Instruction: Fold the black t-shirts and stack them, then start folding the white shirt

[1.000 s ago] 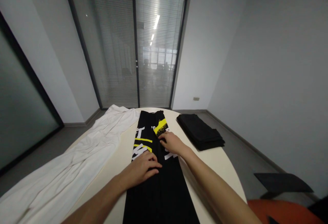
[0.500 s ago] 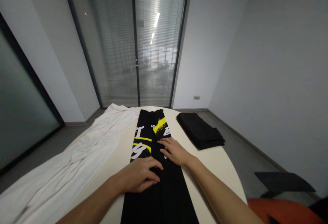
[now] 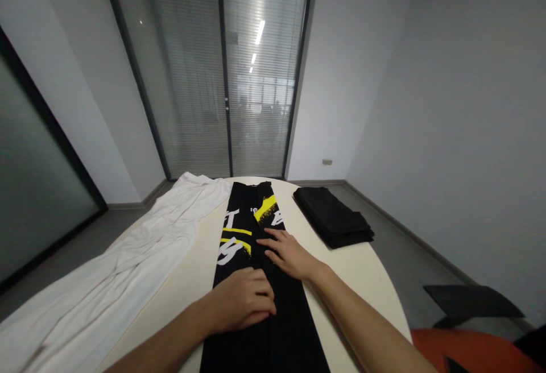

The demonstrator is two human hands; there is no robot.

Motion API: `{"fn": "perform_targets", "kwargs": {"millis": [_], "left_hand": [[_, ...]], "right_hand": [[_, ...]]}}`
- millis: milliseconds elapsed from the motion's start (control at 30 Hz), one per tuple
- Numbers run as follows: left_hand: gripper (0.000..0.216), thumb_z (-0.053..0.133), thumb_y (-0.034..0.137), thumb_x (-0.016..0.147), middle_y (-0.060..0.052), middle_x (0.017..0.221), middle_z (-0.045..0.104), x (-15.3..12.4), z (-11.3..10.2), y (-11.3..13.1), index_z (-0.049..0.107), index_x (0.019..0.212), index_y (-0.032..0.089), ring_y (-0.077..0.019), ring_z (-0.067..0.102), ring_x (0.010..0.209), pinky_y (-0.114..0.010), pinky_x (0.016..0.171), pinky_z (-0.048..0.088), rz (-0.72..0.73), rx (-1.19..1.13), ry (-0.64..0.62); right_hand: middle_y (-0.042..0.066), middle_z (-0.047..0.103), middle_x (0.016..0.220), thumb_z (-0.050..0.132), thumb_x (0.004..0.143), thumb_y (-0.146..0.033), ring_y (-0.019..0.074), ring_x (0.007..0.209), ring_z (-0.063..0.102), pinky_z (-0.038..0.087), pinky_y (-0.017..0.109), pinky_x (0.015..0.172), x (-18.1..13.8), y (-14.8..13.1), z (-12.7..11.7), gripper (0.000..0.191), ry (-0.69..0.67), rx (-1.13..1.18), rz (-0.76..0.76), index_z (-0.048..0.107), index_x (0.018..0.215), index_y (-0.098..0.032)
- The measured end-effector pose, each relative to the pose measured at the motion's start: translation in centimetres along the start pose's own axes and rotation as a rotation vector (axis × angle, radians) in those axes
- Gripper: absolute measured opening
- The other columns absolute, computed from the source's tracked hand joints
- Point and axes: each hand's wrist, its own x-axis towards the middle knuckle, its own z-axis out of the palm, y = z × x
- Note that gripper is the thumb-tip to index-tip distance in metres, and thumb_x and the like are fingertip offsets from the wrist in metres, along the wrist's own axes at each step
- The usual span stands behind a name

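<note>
A long black garment (image 3: 249, 219) with yellow and white print lies folded lengthwise down the middle of a round cream table (image 3: 362, 270). My left hand (image 3: 243, 305) rests on its lower part, fingers curled and pressed on the cloth near the centre fold. A little farther up, my right hand (image 3: 288, 253) lies flat on the right half with its fingers spread, just below the printed letters.
A crumpled white sheet (image 3: 128, 259) covers the table's left side. A folded black pile (image 3: 333, 216) sits at the right rear. An orange seat (image 3: 478, 350) and a dark chair part (image 3: 469, 302) are at lower right. Glass doors with blinds stand behind.
Both hands have slid toward me along the garment. The folded right flap now lies flatter, and more of the white and yellow print shows above my right hand.
</note>
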Motion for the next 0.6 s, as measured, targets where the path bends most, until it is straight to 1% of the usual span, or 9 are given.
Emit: {"fn": "perform_targets", "kwargs": {"millis": [67, 133, 200, 300, 333, 400, 467, 533, 600], "left_hand": [[0.012, 0.059, 0.017, 0.089, 0.002, 0.099, 0.071, 0.0, -0.4, 0.2, 0.062, 0.097, 0.025, -0.0172, 0.059, 0.094, -0.033, 0.080, 0.039, -0.005, -0.020, 0.007], [0.015, 0.061, 0.015, 0.084, 0.001, 0.100, 0.070, 0.0, -0.6, 0.3, 0.061, 0.096, 0.023, -0.0173, 0.059, 0.095, -0.033, 0.082, 0.039, -0.038, -0.041, 0.004], [0.020, 0.063, 0.016, 0.080, 0.000, 0.103, 0.069, 0.0, -0.7, 0.5, 0.061, 0.099, 0.023, -0.0181, 0.059, 0.097, -0.033, 0.083, 0.040, -0.039, -0.055, -0.021], [0.031, 0.068, 0.021, 0.080, 0.001, 0.111, 0.068, 0.1, -0.4, 0.8, 0.062, 0.110, 0.028, -0.0193, 0.058, 0.102, -0.034, 0.082, 0.039, 0.018, -0.066, -0.054], [0.031, 0.069, 0.023, 0.081, 0.002, 0.114, 0.068, 0.1, -0.3, 0.9, 0.063, 0.111, 0.030, -0.0193, 0.058, 0.104, -0.034, 0.081, 0.038, 0.037, -0.071, -0.054], [0.024, 0.069, 0.025, 0.083, 0.005, 0.111, 0.070, 0.2, -0.1, 1.2, 0.065, 0.106, 0.030, -0.0186, 0.059, 0.104, -0.034, 0.079, 0.037, 0.063, -0.085, -0.049], [0.018, 0.067, 0.023, 0.083, 0.007, 0.105, 0.072, 0.3, -0.1, 1.5, 0.065, 0.100, 0.029, -0.0170, 0.060, 0.100, -0.033, 0.078, 0.037, 0.072, -0.104, -0.045], [0.018, 0.066, 0.018, 0.081, 0.006, 0.100, 0.072, 0.3, -0.3, 1.7, 0.065, 0.097, 0.026, -0.0154, 0.061, 0.095, -0.033, 0.078, 0.038, 0.054, -0.121, -0.051], [0.021, 0.067, 0.017, 0.076, 0.006, 0.099, 0.072, 0.3, -0.4, 1.8, 0.065, 0.095, 0.025, -0.0145, 0.062, 0.091, -0.032, 0.077, 0.039, 0.020, -0.135, -0.068]], "right_hand": [[0.009, 0.040, 0.154, 0.046, 0.100, -0.027, 0.0271, 0.137, 0.042, 0.038, 0.050, 0.111, 0.0, -0.3, -0.1, 0.040, 0.006, 0.001, -0.028, 0.057, 0.138, -0.032], [0.007, 0.041, 0.154, 0.047, 0.099, -0.024, 0.0261, 0.137, 0.043, 0.038, 0.048, 0.111, 0.1, -0.4, -0.2, 0.039, 0.015, 0.001, -0.057, 0.060, 0.135, -0.032], [0.007, 0.045, 0.151, 0.049, 0.098, -0.023, 0.0252, 0.134, 0.045, 0.039, 0.048, 0.110, 0.2, -0.5, -0.2, 0.036, 0.019, 0.001, -0.073, 0.063, 0.131, -0.032], [0.007, 0.052, 0.145, 0.052, 0.097, -0.023, 0.0241, 0.130, 0.049, 0.041, 0.045, 0.109, 0.3, -0.6, 0.0, 0.032, 0.019, 0.009, -0.072, 0.067, 0.124, -0.030], [0.007, 0.054, 0.142, 0.053, 0.097, -0.023, 0.0238, 0.129, 0.050, 0.042, 0.044, 0.108, 0.3, -0.6, 0.0, 0.030, 0.021, 0.012, -0.069, 0.068, 0.122, -0.029], [0.008, 0.057, 0.138, 0.054, 0.096, -0.023, 0.0233, 0.125, 0.053, 0.044, 0.043, 0.106, 0.5, -0.7, -0.1, 0.025, 0.027, 0.014, -0.063, 0.069, 0.116, -0.027], [0.008, 0.058, 0.136, 0.053, 0.096, -0.022, 0.0223, 0.121, 0.057, 0.046, 0.041, 0.104, 0.6, -0.9, -0.2, 0.021, 0.042, 0.017, -0.065, 0.069, 0.109, -0.025], [0.007, 0.058, 0.135, 0.051, 0.097, -0.021, 0.0208, 0.118, 0.059, 0.048, 0.039, 0.102, 0.7, -1.1, -0.3, 0.019, 0.074, 0.035, -0.064, 0.067, 0.106, -0.024], [0.007, 0.057, 0.136, 0.049, 0.098, -0.020, 0.0197, 0.118, 0.059, 0.048, 0.037, 0.101, 0.8, -1.4, -0.3, 0.019, 0.102, 0.060, -0.054, 0.065, 0.107, -0.024]]}}
